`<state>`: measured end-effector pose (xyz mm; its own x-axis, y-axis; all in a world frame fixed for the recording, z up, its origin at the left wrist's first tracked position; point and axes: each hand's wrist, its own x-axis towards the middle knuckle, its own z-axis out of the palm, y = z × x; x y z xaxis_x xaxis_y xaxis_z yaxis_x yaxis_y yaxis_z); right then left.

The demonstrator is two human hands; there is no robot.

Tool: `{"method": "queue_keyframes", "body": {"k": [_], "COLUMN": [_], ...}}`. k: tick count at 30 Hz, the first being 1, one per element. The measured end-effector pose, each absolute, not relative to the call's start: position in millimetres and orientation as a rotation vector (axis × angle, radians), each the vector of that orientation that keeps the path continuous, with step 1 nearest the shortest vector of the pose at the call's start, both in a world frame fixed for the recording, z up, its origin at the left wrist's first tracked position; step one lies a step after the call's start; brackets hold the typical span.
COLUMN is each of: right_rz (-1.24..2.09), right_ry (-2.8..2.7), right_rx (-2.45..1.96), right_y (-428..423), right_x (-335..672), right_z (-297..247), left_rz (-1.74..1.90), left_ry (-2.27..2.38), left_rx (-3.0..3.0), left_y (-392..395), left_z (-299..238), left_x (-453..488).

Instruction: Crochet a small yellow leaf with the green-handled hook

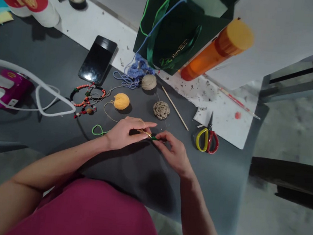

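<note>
My left hand (128, 132) is closed around a slim gold crochet hook (145, 132), its index finger stretched out above it. The hook's tip meets a small piece of dark green yarn work (154, 138). Thumb and fingers of my right hand (174, 149) pinch that green piece from the other side; much of it is hidden by the fingers. A loop of bright green yarn (98, 129) lies left of my left hand. Just beyond my hands sit a beige crocheted rosette (161, 110) and a yellow yarn ball (121, 101).
Scissors (208, 136) lie to the right, near a thin wooden stick (175, 108). Behind are a beige ball (148, 82), blue yarn work (139, 68), a phone (98, 60), a dark green bag (174, 32) and an orange bottle (217, 51). A white cable (50, 82) arches at left.
</note>
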<state>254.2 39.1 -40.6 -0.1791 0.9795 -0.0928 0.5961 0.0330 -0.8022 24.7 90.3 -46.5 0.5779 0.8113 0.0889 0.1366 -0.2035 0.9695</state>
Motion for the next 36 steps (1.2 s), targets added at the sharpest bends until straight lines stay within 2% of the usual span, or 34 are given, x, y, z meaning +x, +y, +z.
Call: {"method": "queue_keyframes", "body": {"k": [3, 8, 20, 25, 32, 36], "right_rz": [1.193, 1.301, 1.604, 1.413, 0.920, 0.761], "right_ry": [-1.595, -1.370, -1.263, -1.283, -1.048, -1.011], "right_rx": [-1.613, -1.628, -1.439, -1.287, -1.504, -1.385], "right_y": [33, 26, 16, 6, 5, 10], "right_x": [250, 246, 233, 224, 174, 165], "right_z": [-33, -22, -6, -19, -31, -31], "left_rz": [0.794, 0.776, 0.799, 0.728, 0.859, 0.927], "left_ry": [0.794, 0.737, 0.739, 0.713, 0.724, 0.693], "left_rx": [1.512, 1.280, 0.824, 0.512, 0.527, 0.531], "left_y": [85, 80, 75, 76, 70, 68], "left_z": [-43, -39, -31, -32, -34, -32], "left_x": [29, 27, 26, 30, 34, 34]}}
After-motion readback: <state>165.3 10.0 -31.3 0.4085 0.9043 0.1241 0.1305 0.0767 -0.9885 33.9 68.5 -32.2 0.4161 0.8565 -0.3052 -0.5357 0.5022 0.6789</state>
